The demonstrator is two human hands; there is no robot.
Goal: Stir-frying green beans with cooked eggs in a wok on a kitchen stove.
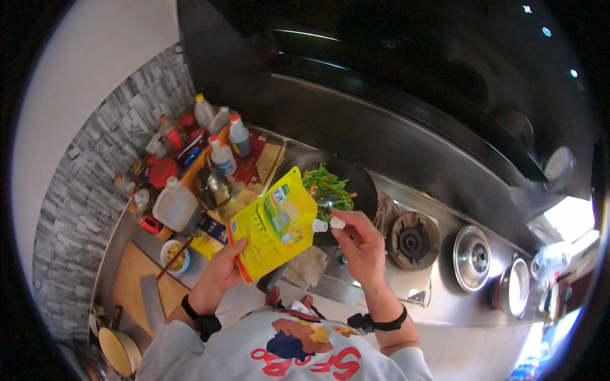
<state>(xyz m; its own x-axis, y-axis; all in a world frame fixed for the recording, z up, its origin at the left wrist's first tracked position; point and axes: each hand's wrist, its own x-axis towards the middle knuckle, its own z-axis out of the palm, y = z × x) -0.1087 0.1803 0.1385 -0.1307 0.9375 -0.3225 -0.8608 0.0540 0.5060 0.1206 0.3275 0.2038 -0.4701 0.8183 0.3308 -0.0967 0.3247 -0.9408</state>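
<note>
My left hand (228, 266) grips the lower end of a yellow seasoning pouch (274, 228) that bears printed writing. At the pouch's right corner is a white spout (320, 225). Just right of it, my right hand (360, 243) pinches a small white cap (338, 223) between thumb and fingers, apart from the spout. Behind the pouch sits a dark wok (363, 183) with green vegetables (329, 183) and some orange pieces in it. A metal utensil's head (325, 199) rests among the greens. The pouch hides part of the wok.
Bottles (222, 155) and jars crowd the left corner, beside a plastic jug (175, 205). A bowl of food (175, 257) with chopsticks stands near a cutting board (128, 276) and cleaver (151, 302). Rightward are a bare burner (412, 240), a metal lid (472, 259) and a pot (517, 288).
</note>
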